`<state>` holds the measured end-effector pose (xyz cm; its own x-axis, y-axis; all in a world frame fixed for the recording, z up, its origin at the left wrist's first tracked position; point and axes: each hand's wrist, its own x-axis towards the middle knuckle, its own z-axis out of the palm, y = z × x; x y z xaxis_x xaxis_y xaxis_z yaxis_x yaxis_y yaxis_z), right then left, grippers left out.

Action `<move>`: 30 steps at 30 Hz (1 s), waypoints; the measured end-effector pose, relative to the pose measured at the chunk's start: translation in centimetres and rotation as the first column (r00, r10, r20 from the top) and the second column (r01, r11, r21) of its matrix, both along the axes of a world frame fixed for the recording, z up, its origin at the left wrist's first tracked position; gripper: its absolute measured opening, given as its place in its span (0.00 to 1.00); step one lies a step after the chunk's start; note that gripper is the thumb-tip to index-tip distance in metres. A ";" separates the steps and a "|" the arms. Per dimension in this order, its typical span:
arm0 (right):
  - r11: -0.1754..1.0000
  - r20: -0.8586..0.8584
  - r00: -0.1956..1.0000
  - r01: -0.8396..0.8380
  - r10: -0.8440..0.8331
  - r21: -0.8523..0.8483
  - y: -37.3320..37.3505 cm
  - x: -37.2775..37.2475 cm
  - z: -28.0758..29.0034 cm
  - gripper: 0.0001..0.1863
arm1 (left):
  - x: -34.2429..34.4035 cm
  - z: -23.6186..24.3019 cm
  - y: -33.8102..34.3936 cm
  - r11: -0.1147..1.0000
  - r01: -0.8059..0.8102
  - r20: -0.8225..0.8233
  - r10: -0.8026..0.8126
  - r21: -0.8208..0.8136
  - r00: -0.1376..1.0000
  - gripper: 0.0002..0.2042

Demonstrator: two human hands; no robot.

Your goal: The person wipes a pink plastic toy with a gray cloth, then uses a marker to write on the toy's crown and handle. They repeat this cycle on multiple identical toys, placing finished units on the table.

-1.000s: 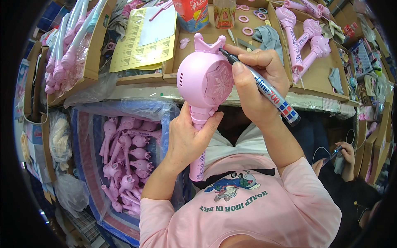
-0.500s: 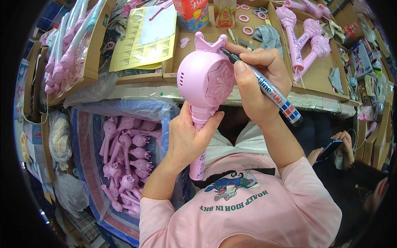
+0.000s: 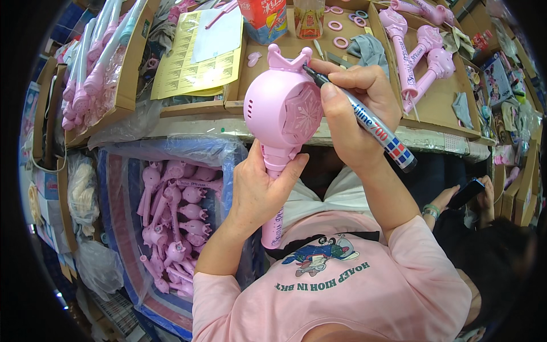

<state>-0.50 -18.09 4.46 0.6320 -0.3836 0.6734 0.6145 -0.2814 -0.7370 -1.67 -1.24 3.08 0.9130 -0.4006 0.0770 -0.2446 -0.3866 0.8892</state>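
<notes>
One twist could cause smudging: left hand [image 3: 263, 188] clamps the wand [image 3: 272, 108], right hand [image 3: 364, 111] pinches the marker [image 3: 388, 145] beside the wand's crown [image 3: 286, 64].

Handle [image 3: 273, 231] of pink wand [image 3: 279, 108]: middle stretch hidden from me, left grip [image 3: 259, 185] wrapped round it. Can't tell whether tip [image 3: 309, 70] of marker [image 3: 376, 125] touches wand beside crown [image 3: 289, 64]. Some fingers of right grip [image 3: 374, 94] lost behind others. Top edge cuts red-and-blue pouch [image 3: 265, 20], amber pack [image 3: 309, 24], also pale wands [image 3: 101, 51] at upper left. Print on yellow sheets [image 3: 191, 62] too small for me. Piled wands [image 3: 174, 225], left of center, overlap; I can't count them. Lower right: co-worker [image 3: 493, 259] fades into dark rim, screen of phone [image 3: 467, 192] too dark to read.
</notes>
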 end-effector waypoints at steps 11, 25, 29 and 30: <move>0.989 0.021 0.992 -0.123 0.122 0.087 0.0 -0.3 0.2 0.05 | 0.4 -0.5 1.2 0.917 0.088 -0.482 -0.284 -0.389 0.829 0.11; 0.994 0.054 0.998 -0.044 0.038 0.103 0.2 -0.1 0.5 0.05 | 0.1 -0.4 1.1 0.912 0.089 -0.459 -0.283 -0.400 0.842 0.11; 0.995 0.064 0.997 -0.049 0.044 0.091 0.2 0.0 0.6 0.05 | 0.1 -0.4 1.0 0.917 0.086 -0.452 -0.272 -0.390 0.850 0.12; 0.996 0.063 0.997 -0.048 0.043 0.082 0.2 0.0 0.6 0.05 | 0.1 -0.4 1.0 0.917 0.088 -0.451 -0.273 -0.390 0.850 0.12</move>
